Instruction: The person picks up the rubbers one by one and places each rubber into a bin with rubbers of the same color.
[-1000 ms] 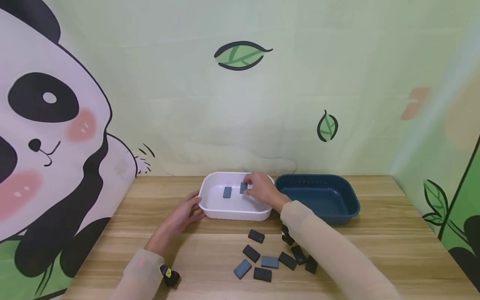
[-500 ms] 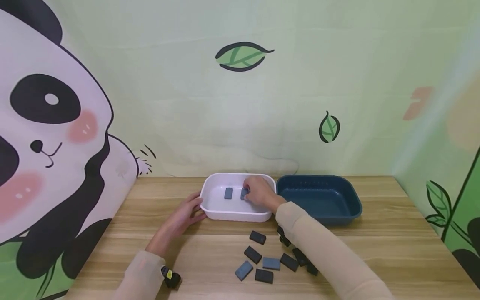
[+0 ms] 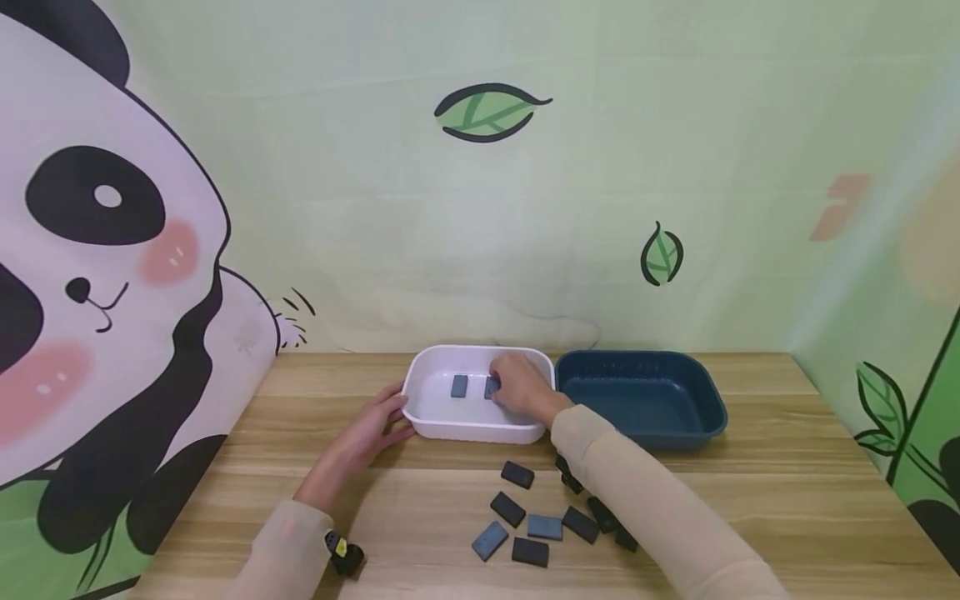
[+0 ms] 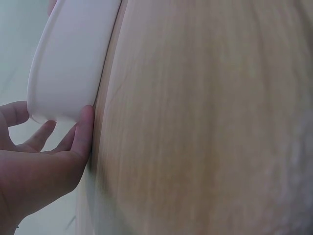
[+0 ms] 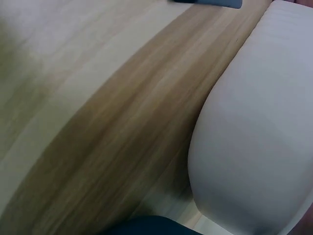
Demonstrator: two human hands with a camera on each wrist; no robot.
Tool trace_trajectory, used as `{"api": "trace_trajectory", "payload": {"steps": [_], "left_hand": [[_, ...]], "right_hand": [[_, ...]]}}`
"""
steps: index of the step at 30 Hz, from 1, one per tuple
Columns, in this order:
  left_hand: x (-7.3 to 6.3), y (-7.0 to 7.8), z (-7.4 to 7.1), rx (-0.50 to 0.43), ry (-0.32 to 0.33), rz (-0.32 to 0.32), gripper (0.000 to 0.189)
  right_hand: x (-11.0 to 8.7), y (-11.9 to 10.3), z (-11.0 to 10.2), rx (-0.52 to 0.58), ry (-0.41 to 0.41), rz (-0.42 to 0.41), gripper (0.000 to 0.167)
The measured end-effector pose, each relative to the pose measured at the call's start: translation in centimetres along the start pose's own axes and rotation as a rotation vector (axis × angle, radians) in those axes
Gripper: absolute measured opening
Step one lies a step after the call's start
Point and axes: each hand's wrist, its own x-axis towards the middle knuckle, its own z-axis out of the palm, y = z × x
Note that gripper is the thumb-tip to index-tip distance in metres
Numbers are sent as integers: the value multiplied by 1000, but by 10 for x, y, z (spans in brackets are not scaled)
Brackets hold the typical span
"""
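Note:
Inside the white tray (image 3: 476, 432), my right hand (image 3: 527, 388) pinches a small blue-grey rectangular tile (image 3: 490, 387) close over the tray's floor. A second blue-grey tile (image 3: 459, 386) lies flat to its left. My left hand (image 3: 375, 425) rests against the tray's left end, and the left wrist view shows its extended fingertips (image 4: 84, 120) touching the end wall. In the right wrist view the outer wall of the tray fills the right side, and the right fingers are hidden.
A dark blue tray (image 3: 641, 400) stands directly right of the white one. Several dark tiles (image 3: 530, 552) and two blue-grey tiles (image 3: 545, 527) lie scattered on the wooden table (image 3: 420, 517) in front, some partly under the right forearm. A panda-printed backdrop (image 3: 360, 208) rises behind.
My right hand has lowered slightly into the white tray with the tile, then stayed nearly still. The left hand keeps its place at the tray's end.

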Motion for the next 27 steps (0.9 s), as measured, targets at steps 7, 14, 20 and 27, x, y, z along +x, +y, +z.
{"api": "trace_trajectory", "payload": {"steps": [7,14,20,27], "left_hand": [[0,2,2,-2,6,-3,60],[0,1,2,5,18,-9,60],[0,0,2,6,20,-15,59],[1,0,3,4,15,-14,59]], "right_hand": [[-8,-4,-8,-54,-80,-42,23],[-23,-10,-19,-97,-117,-114,46],[-45,-17,-31,-60,-62,-204,49],[-78,-26,-46,30,-36,-286,39]]}}
